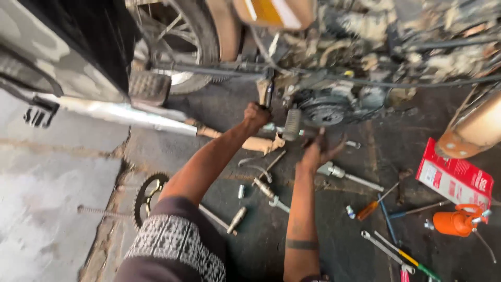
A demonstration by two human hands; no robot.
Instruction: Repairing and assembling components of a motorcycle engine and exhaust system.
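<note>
A motorcycle stands in front of me with its engine (pixel 329 107) low in the frame. My left hand (pixel 257 116) is closed around a dark lever or bar (pixel 268 94) that hangs beside the engine. My right hand (pixel 318 151) reaches under the engine case with its fingers spread, close to the ribbed foot peg (pixel 291 124). The picture is blurred, so I cannot tell whether the right hand touches the peg or the case.
Tools lie over the oily floor: wrenches (pixel 271 196), a ratchet (pixel 344 175), screwdrivers (pixel 376 204), an orange oil can (pixel 454 222) and a red box (pixel 454 177). A sprocket (pixel 147 196) lies at the left. The rear wheel (pixel 182 47) and exhaust pipe (pixel 125 114) are at the upper left.
</note>
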